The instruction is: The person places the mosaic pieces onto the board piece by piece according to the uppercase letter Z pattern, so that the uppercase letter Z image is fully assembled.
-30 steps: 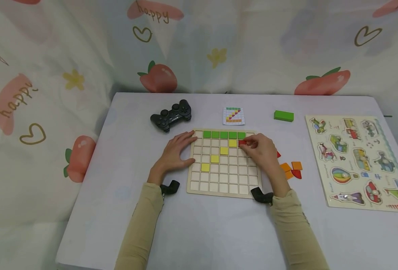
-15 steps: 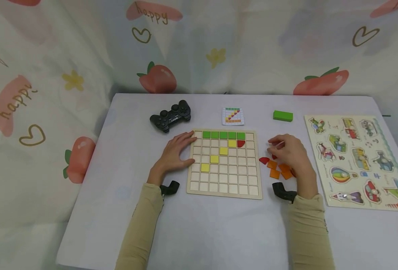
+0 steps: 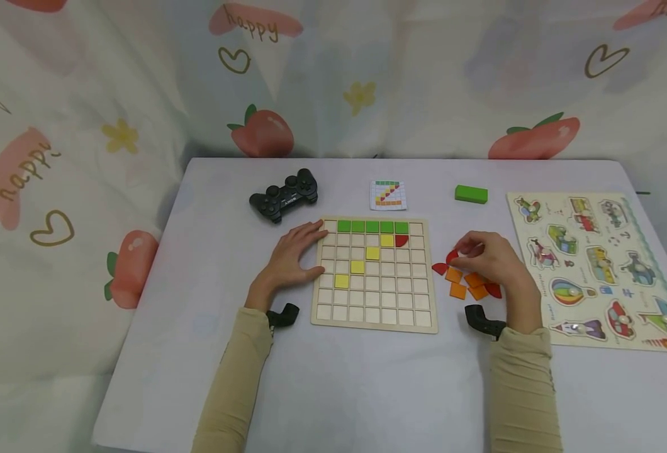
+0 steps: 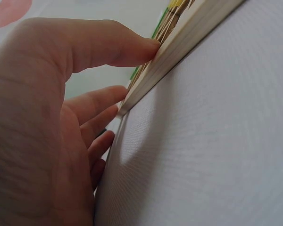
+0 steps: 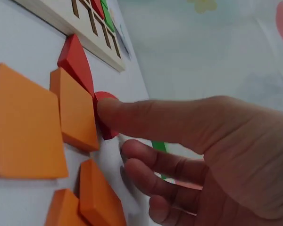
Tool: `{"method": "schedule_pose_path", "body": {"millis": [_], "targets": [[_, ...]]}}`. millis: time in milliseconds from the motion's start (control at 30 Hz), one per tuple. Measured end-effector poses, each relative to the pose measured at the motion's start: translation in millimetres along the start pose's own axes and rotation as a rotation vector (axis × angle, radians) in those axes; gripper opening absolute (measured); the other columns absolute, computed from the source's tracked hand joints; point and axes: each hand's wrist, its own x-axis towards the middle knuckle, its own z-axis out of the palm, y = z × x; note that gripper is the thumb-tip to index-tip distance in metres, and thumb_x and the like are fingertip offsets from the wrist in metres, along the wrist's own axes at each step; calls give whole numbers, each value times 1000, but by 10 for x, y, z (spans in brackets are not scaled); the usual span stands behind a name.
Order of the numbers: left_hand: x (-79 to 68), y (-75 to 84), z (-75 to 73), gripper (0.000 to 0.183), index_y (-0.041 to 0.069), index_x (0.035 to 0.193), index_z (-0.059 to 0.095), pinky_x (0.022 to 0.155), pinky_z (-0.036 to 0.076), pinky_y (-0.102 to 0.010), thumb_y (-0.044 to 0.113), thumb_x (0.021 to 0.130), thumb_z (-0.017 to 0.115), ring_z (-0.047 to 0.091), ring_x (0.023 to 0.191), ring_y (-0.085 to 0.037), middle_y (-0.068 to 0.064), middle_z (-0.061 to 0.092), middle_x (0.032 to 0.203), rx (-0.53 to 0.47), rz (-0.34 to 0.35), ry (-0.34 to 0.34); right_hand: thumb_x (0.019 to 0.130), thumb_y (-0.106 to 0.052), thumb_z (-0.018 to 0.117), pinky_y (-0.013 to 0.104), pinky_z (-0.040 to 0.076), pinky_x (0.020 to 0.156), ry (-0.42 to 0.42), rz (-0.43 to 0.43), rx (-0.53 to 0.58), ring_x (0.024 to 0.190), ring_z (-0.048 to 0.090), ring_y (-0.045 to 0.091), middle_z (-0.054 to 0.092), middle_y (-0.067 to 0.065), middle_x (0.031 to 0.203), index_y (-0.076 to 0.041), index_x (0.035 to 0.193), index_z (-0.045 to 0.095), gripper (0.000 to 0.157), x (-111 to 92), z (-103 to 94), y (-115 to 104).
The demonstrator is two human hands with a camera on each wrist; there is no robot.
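Right hand point(image 3: 489, 257) has thumb and finger pinched on a red piece point(image 3: 452, 256), off the board's right side. Another red piece point(image 3: 440, 268) and an orange square point(image 3: 454, 275) sit right beside it, so I'd lift straight up to avoid dragging them. Left hand point(image 3: 292, 257) is apart from it, fingers spread against the left edge of the board point(image 3: 390, 286); good brace. Check corner direction against the card point(image 3: 388, 195) beyond, then seat flat.

Hard to see: right index tip, behind thumb in wrist view; a further red piece point(image 3: 494, 290), partly covered; card cells, too small.
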Motion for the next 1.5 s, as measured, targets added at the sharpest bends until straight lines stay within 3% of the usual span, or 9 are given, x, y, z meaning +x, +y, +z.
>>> {"method": "schedule_pose_path", "body": {"millis": [133, 333, 467, 733, 933, 1100, 1500], "targets": [[-9, -9, 7, 79, 15, 149, 45, 115, 24, -49, 44, 77, 64, 22, 147, -23, -1, 29, 161, 2, 0, 0, 86, -20, 76, 27, 52, 63, 12, -21, 42, 82, 57, 30, 62, 17, 93, -2, 100, 61, 28, 9, 26, -16], [-4, -1, 0, 79, 15, 149, 44, 115, 23, -48, 43, 78, 65, 22, 147, -23, -1, 28, 161, 3, -1, -2, 95, -15, 60, 26, 49, 60, 33, -101, 40, 84, 51, 29, 58, 16, 98, -4, 126, 62, 32, 13, 43, -105], [1, -3, -10, 79, 16, 150, 43, 115, 23, -48, 43, 79, 65, 22, 147, -22, 0, 28, 161, 6, -6, -8, 96, -11, 49, 27, 48, 60, -8, -173, 80, 83, 51, 29, 60, 17, 98, -1, 124, 63, 33, 39, 110, -219], [-1, -1, -16, 79, 16, 150, 43, 116, 22, -48, 43, 79, 64, 22, 147, -22, 0, 28, 161, 4, -4, -12, 95, -14, 64, 30, 48, 72, 69, -217, 111, 86, 60, 27, 66, 16, 96, 1, 114, 63, 25, 126, 442, -573], [-3, -2, -14, 79, 16, 150, 43, 115, 22, -48, 43, 79, 64, 22, 147, -22, 0, 28, 161, -2, 1, -7, 91, -5, 67, 36, 52, 78, 32, -290, 128, 86, 63, 29, 68, 18, 97, 4, 111, 64, 22, 197, 685, -733], [5, -6, -8, 79, 16, 149, 44, 115, 23, -48, 43, 79, 64, 22, 147, -22, 0, 28, 161, -2, 9, -5, 88, -1, 69, 37, 52, 76, 36, -296, 119, 84, 64, 30, 68, 17, 95, 6, 109, 65, 22, 198, 718, -738], [4, -13, -8, 79, 15, 149, 44, 115, 23, -48, 44, 78, 63, 22, 147, -22, 0, 28, 161, 2, 10, -4, 86, -15, 76, 33, 48, 71, -26, -246, 70, 78, 58, 23, 64, 8, 87, 2, 111, 67, 32, 177, 676, -727]]}}
